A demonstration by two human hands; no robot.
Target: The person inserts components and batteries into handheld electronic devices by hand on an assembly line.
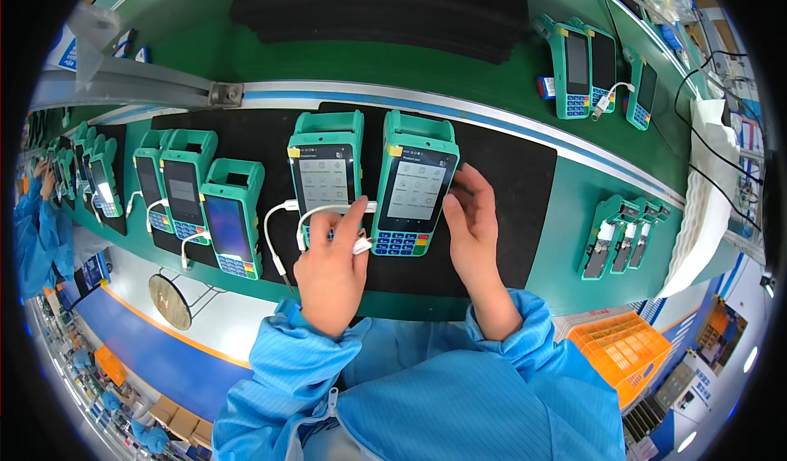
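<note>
Two green handheld payment terminals with lit menu screens and keypads lie side by side on a black mat (504,207). My left hand (332,268) is closed on a white cable (361,246), at the lower left of the right payment terminal (416,186). A white plug on that terminal's left side is near my index fingertip. My fingers partly cover the keypad of the left payment terminal (326,174), which has another white cable at its left side. My right hand (475,227) grips the right terminal's right edge, thumb at the edge and fingers curled beside it.
Left of my hands lie more terminals (228,223) with white cables. Several others (578,71) rest on the raised green shelf, and open-backed ones (611,239) lie on the bench at right. An orange crate (619,350) stands at lower right. A co-worker's blue sleeve (41,235) shows far left.
</note>
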